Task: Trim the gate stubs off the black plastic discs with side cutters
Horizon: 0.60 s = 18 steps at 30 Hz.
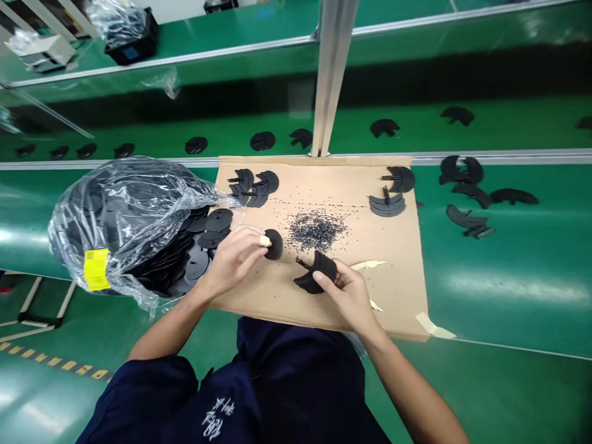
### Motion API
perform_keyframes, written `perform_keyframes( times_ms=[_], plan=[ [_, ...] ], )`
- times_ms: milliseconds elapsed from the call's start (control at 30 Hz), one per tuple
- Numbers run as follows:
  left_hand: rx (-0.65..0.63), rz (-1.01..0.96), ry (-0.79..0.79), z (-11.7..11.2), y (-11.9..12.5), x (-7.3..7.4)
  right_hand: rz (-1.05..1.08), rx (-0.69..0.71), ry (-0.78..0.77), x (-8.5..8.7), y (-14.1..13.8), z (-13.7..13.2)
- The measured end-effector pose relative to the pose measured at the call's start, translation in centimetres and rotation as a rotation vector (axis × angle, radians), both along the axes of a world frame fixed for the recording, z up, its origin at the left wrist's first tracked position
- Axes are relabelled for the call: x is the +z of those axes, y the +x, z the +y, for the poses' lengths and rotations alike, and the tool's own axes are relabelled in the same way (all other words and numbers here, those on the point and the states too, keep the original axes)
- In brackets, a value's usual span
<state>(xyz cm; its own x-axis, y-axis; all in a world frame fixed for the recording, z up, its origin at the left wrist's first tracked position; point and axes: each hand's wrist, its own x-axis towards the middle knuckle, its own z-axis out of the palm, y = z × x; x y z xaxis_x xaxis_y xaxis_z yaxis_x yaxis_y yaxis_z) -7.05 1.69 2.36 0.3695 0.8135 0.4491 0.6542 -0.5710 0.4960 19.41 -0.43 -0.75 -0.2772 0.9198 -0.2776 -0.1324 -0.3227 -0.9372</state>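
Lit brightly and evenly from overhead. Broad white glare on the green bench (509,290) at its right and left edges; sharp highlights on the plastic bag (124,209). Soft, short shadows beneath the cardboard sheet (370,283). Strongly bowed by wide-angle distortion toward all corners. Mild softness throughout; far edge hazier, washed out.

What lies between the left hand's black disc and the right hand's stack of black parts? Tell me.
Nothing visible. Only bare cardboard separates the black disc in the left hand from the stack of black parts in the right hand; the pile of dark shavings lies farther back.
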Motion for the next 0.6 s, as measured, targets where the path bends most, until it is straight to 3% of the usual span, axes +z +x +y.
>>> perform_keyframes(
  times_ms=[133, 233, 400, 600],
  plan=[
    [-0.113, 0.144, 0.191, -1.6, 3.2, 0.9, 0.064, 0.039, -0.034, 0.3, -0.5, 0.3],
    [-0.193, 0.197, 0.173, -1.8, 4.4, 0.4, 0.074, 0.034, -0.019, 0.4, -0.7, 0.4],
    [-0.274, 0.138, 0.157, -1.8, 4.7, -0.4, 0.107, 0.034, -0.046, 0.1, -0.6, 0.3],
    [-0.398, 0.293, 0.104, -2.2, 4.4, 0.6, 0.123, 0.069, -0.043, -0.2, -0.4, 0.1]
  ],
)
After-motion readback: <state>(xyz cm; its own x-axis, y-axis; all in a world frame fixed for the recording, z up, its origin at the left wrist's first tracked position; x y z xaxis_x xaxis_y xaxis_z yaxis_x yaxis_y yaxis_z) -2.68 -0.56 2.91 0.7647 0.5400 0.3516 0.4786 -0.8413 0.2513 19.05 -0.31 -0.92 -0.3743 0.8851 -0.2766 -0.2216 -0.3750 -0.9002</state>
